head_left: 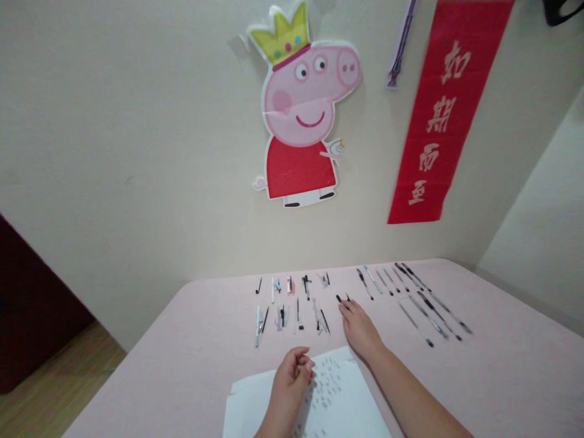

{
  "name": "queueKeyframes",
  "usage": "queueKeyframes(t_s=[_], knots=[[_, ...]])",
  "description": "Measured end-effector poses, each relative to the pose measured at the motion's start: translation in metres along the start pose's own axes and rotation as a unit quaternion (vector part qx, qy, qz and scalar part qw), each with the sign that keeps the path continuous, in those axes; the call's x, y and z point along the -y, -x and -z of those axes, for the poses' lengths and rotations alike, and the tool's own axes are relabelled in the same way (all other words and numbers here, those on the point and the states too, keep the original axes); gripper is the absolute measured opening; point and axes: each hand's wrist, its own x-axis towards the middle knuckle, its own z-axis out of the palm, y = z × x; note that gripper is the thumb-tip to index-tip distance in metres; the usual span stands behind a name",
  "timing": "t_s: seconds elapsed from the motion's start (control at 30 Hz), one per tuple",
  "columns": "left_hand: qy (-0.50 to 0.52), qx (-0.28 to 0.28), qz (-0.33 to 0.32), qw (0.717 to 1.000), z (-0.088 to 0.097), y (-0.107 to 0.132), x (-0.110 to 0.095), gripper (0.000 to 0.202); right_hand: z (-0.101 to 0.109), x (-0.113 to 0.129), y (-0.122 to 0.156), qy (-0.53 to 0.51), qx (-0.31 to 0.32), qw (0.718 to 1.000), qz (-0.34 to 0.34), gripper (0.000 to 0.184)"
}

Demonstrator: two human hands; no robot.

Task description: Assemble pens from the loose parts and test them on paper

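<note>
One wide, pale wall (137,152) is seen beyond the right hand (360,328) and the left hand (292,371). Under both hands, a table covered in pink (182,347) is spread. High above the left hand, a big pig picture with a yellow crown (301,167) is stuck on the wall. A long red banner (435,140) with pale writing is hung higher up, to the right of the right hand. Between these two, a thin purple strip (401,48) is hung.

White paper (328,395) is laid under the left hand, and writing can be seen on it. The left hand is held with its fingers loosely bent; whether anything is kept inside cannot be told.

The right hand is rested past the top of the paper. To its right, long pens (439,315) are laid in two rows, four of them in the near row. To its left, small piles of pen parts (281,316) are set out, five in the far row and four in the near row. Right at its fingertips, two little dark pen bits (339,299) are seen; whether they are pinched or only touched cannot be told.
</note>
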Motion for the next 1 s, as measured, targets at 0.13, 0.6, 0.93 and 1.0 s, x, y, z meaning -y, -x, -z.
queueKeyframes(t_s=[0.13,0.6,0.93,1.0], knots=[[0.004,-0.001,-0.001,1.000,0.000,-0.001,0.001,0.041,0.009,0.009,0.005,-0.001,-0.026,1.000,0.018,0.038],[0.000,-0.003,-0.003,1.000,0.002,-0.003,0.003,0.040,0.027,0.027,0.000,-0.006,-0.082,0.997,-0.004,0.016],[0.022,0.003,0.026,0.999,0.002,-0.001,-0.004,0.046,0.026,0.056,0.021,-0.330,-0.115,0.936,-0.049,0.033],[0.029,0.011,0.030,0.999,0.003,-0.001,-0.003,0.050,0.026,0.071,0.029,-0.419,-0.078,0.902,-0.069,0.037]])
